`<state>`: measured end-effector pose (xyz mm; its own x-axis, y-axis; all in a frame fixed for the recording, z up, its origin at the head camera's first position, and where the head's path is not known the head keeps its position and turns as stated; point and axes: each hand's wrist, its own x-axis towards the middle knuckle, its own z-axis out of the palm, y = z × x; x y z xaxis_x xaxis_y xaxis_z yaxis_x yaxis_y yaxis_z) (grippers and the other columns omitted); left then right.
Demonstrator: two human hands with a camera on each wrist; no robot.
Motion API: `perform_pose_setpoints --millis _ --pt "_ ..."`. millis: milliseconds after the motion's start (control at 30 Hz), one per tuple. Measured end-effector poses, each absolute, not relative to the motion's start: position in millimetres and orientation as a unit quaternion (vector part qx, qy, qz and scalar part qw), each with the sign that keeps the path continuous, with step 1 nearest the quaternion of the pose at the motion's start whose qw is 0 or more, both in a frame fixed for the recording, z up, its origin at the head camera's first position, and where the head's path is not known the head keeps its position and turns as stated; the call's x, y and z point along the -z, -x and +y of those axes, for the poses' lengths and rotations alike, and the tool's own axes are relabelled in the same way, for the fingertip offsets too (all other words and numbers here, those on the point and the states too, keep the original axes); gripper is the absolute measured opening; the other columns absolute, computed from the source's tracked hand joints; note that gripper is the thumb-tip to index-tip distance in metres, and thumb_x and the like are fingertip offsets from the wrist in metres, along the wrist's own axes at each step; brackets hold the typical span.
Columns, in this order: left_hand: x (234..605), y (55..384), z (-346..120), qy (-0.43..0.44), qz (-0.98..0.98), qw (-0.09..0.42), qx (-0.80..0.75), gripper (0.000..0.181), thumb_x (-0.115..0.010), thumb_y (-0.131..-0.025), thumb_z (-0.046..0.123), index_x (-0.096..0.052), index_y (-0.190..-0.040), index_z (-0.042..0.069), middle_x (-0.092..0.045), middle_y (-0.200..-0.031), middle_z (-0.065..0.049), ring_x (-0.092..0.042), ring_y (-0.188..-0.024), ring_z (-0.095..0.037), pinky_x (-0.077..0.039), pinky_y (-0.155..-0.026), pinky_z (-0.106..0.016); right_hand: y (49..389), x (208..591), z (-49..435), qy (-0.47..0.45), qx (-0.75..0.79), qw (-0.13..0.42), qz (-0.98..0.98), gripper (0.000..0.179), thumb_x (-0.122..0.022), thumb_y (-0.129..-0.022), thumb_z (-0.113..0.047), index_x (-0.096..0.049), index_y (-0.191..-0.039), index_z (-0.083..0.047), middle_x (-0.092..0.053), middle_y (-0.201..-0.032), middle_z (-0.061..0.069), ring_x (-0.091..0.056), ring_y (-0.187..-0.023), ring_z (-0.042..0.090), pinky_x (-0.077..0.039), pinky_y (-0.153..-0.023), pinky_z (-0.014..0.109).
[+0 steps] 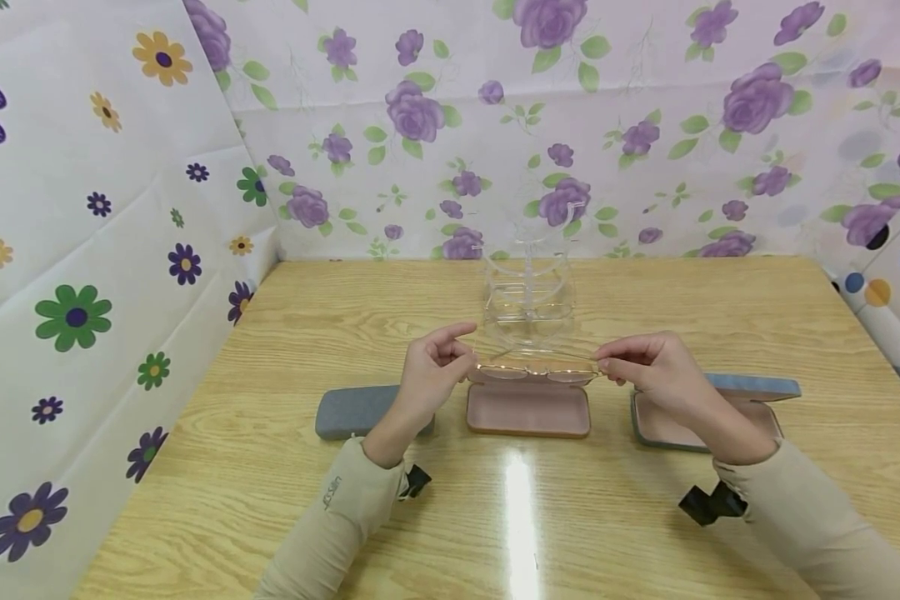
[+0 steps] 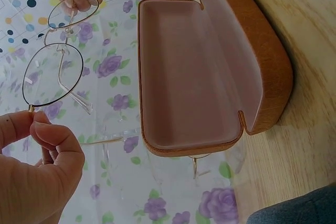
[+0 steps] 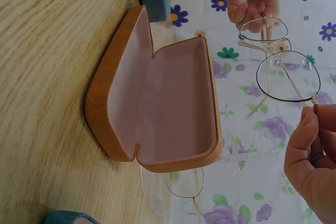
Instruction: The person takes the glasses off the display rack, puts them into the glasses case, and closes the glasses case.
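A pair of thin gold-rimmed glasses [image 1: 536, 372] with round lenses is held up between both hands. My left hand [image 1: 437, 367] pinches it at the hinge on one side, thumb against fingertips. The opposite hinge is pinched by my right hand [image 1: 656, 367]. In the right wrist view, the temples of the glasses [image 3: 288, 76] extend away behind the lenses. Below and just in front of them, a brown glasses case [image 1: 528, 410] lies open on the table, its pink lining bare in the left wrist view.
A clear display stand [image 1: 528, 292] rises behind the case, with another pair of glasses [image 3: 185, 183] on it. To the left lies a closed blue-grey case [image 1: 352, 412]; at the right an open blue case [image 1: 753, 386] sits partly under my right forearm. Flowered sheets back the wooden table [image 1: 345, 308].
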<state>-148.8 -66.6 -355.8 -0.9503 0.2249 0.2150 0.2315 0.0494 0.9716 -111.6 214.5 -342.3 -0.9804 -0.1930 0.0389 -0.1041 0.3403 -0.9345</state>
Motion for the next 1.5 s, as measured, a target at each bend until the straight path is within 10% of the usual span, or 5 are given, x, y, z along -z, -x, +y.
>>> perform_pose_setpoints --millis 400,1500 --pt "355.7 148.6 -67.8 0.154 -0.726 -0.007 0.671 0.036 -0.057 -0.081 -0.008 -0.060 -0.116 -0.001 -0.062 -0.073 -0.014 -0.048 -0.053 -0.012 -0.038 -0.049 -0.021 111.9 339.7 216.3 0.107 0.550 0.070 0.825 0.022 -0.058 -0.090 -0.011 -0.064 -0.101 0.006 -0.061 -0.077 0.005 -0.053 -0.066 0.016 -0.042 -0.055 0.030" --pt "356.1 145.8 -69.6 0.126 -0.703 -0.046 0.698 0.033 -0.056 -0.083 -0.007 -0.059 -0.116 -0.005 -0.059 -0.071 -0.002 -0.050 -0.055 -0.013 -0.044 -0.055 -0.025 109.5 343.5 212.3 0.133 0.579 0.057 0.802 0.034 -0.067 -0.083 -0.012 -0.061 -0.110 0.008 -0.059 -0.082 0.005 -0.053 -0.068 0.014 -0.046 -0.058 0.026"
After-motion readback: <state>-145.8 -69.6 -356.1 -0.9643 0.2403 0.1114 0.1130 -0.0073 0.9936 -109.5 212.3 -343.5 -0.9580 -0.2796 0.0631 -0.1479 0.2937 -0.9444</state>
